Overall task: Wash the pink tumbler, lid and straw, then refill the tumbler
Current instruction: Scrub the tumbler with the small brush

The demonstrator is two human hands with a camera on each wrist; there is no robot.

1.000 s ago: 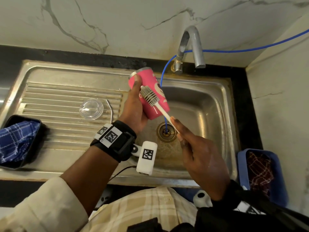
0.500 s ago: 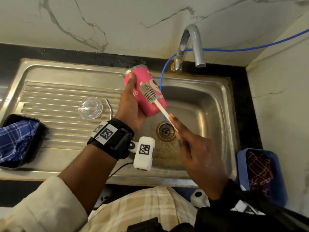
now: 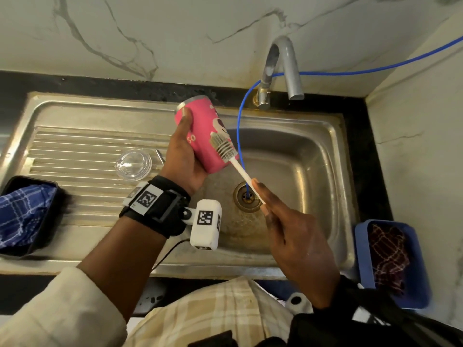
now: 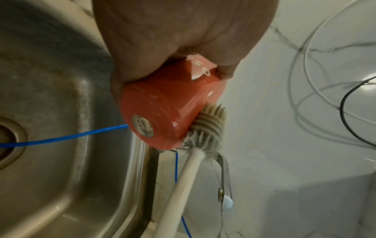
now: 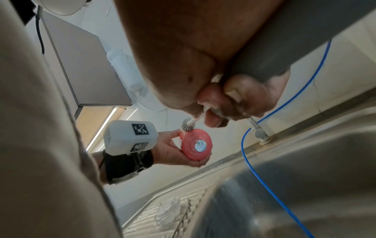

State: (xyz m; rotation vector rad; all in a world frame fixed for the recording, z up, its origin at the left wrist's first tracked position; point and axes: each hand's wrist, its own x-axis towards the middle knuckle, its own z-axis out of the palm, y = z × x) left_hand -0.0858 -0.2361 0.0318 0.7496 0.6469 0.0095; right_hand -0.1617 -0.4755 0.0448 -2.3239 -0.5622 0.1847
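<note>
My left hand grips the pink tumbler, tilted over the sink basin with its mouth toward the back wall. Its base faces both wrist cameras. My right hand pinches the white handle of a bottle brush, whose grey bristle head presses on the tumbler's outer side near the base. The clear lid lies on the ribbed drainboard, with a metal straw just right of it, partly hidden behind my left hand.
A steel sink with a drain lies below. A blue tube runs from the wall into the drain, beside the tap. A black tray with blue cloth sits left, a blue bin right.
The tumbler has shifted slightly up and to the left in my left hand. The brush head has slid along its side toward the base.
</note>
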